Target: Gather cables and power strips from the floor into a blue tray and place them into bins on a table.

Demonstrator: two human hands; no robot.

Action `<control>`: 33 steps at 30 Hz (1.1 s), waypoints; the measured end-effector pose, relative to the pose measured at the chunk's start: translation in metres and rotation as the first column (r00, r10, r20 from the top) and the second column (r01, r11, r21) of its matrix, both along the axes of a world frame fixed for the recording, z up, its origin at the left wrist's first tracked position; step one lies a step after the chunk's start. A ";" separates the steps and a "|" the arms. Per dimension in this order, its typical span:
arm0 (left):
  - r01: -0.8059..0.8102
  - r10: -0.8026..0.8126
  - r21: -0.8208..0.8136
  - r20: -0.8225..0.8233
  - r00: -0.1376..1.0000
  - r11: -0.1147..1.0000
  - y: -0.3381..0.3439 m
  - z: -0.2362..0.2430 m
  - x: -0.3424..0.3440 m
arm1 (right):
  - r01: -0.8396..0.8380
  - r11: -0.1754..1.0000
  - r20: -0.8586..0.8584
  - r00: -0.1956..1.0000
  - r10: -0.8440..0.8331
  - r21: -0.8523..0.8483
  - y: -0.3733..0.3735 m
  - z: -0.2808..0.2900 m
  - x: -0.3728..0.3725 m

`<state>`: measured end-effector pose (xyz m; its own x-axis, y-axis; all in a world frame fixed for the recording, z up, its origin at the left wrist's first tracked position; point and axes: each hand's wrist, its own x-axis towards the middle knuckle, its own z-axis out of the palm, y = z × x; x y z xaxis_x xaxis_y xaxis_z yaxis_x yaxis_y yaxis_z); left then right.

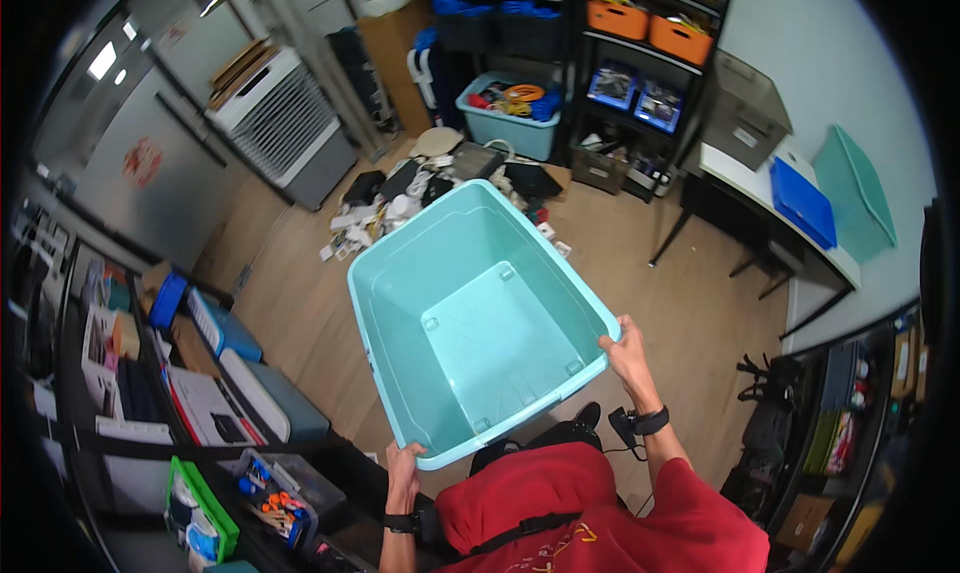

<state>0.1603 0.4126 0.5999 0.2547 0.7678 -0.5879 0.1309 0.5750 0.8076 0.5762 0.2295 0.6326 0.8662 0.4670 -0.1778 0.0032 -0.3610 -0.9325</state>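
One large pale-teal rectangular plastic tub (pixel 430 258) hangs tilted above the brown wood-look floor (pixel 700 303); left hand (pixel 404 463) grips its near-left rim corner, right hand (pixel 625 351) its right corner; some fingers hidden by the rim; mixed black-and-white heap (pixel 400 185) partly hidden behind tub, uncountable; two orange plastic bins (pixel 617 20) beyond; floor stretches right toward white tabletop (pixel 733 176).

Smooth plastic bin (pixel 505 338), matt cloth shirt (pixel 525 498)

Wood floor (pixel 700 283): clutter heap (pixel 402 206). Black rack (pixel 640 50): 2 orange bins (pixel 616 21), 2 blue trays (pixel 656 122).
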 end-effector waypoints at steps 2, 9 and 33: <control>0.064 -0.064 0.042 -0.006 0.998 0.997 -0.016 0.004 0.045 | 0.138 0.990 0.022 0.990 -0.139 0.038 -0.056 0.003 0.023; 0.394 -0.375 0.229 -0.122 0.919 0.890 -0.087 0.064 0.220 | 0.444 0.894 -0.107 0.893 -0.437 0.052 -0.244 0.018 0.095; 0.811 -0.889 0.572 -0.298 0.346 0.124 -0.248 0.231 0.708 | 0.651 0.686 -0.399 0.752 -0.525 0.324 -0.579 0.121 0.288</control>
